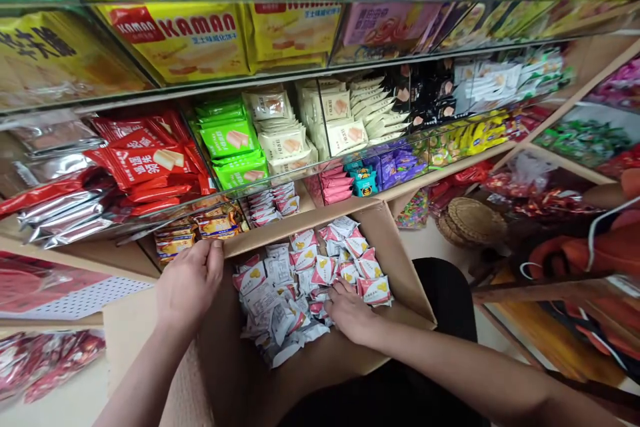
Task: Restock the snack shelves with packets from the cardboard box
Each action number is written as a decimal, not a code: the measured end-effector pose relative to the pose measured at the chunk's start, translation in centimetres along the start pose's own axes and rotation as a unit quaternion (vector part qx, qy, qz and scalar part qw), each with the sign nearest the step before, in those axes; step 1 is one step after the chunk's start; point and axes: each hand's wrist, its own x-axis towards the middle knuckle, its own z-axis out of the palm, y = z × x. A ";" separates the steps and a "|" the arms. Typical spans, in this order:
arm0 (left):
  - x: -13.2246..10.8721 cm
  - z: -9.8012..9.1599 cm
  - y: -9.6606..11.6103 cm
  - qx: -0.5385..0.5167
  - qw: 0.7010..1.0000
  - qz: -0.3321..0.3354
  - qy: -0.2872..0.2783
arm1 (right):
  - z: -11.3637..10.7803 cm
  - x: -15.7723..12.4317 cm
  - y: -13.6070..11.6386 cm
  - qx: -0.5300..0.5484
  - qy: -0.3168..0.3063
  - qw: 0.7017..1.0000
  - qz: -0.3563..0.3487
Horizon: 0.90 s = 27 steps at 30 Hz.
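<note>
At the far-left corner of the cardboard box (pixel 404 257), the left hand (pixel 187 280) curls around the rim, seemingly to steady it. Inside, the right hand (pixel 350 311), loosely bent, touches pink-and-white packets (pixel 324 269); whether it grips one is unclear.

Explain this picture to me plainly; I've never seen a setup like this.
There is no machine here, only a person's two bare hands. The single picture comes from a camera worn on the head, looking forward and down.

Below is an open brown cardboard box holding many small pink-and-white wrapped packets. The left hand curls over the box's edge at its far left corner. The right hand is inside, fingers among the packets; whether it grips one is hidden.

Beyond stand tiered shelves with pale wooden edges, bearing large yellow plastic packets above, and smaller red shiny packets and bright green packets lower down.
</note>
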 end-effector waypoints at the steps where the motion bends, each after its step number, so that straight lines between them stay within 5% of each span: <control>1: -0.1 -0.1 -0.2 -0.024 0.999 0.020 0.031 | -0.5 -0.2 0.0 0.016 0.000 1.000 -0.006; 5: -2.5 -0.4 0.8 -0.190 0.955 0.169 0.154 | -3.0 -0.9 0.6 0.163 0.049 0.984 0.044; 7: -4.9 0.1 2.9 -0.290 0.930 0.202 0.099 | -4.7 -1.0 0.7 0.302 0.096 0.943 0.103; 10: -8.2 1.5 7.1 -0.450 0.888 0.050 -0.075 | -7.6 -0.8 0.0 0.515 0.160 0.828 0.154; 14: -9.5 2.4 11.0 -0.635 0.701 -0.105 -0.307 | -10.1 -0.1 -1.4 0.666 0.200 0.698 0.174; 19: -8.6 1.3 11.7 -0.682 0.635 -0.133 -0.338 | -10.1 0.9 -2.3 0.814 0.207 0.482 0.250; 21: -8.5 1.0 11.6 -0.691 0.623 -0.140 -0.339 | -9.8 1.2 -2.4 0.845 0.197 0.423 0.260; 24: -8.7 1.1 11.8 -0.702 0.610 -0.164 -0.328 | -9.8 1.3 -2.6 0.857 0.202 0.406 0.245; 27: -9.0 1.5 11.9 -0.710 0.609 -0.213 -0.283 | -9.8 0.9 -3.0 0.831 0.213 0.466 0.216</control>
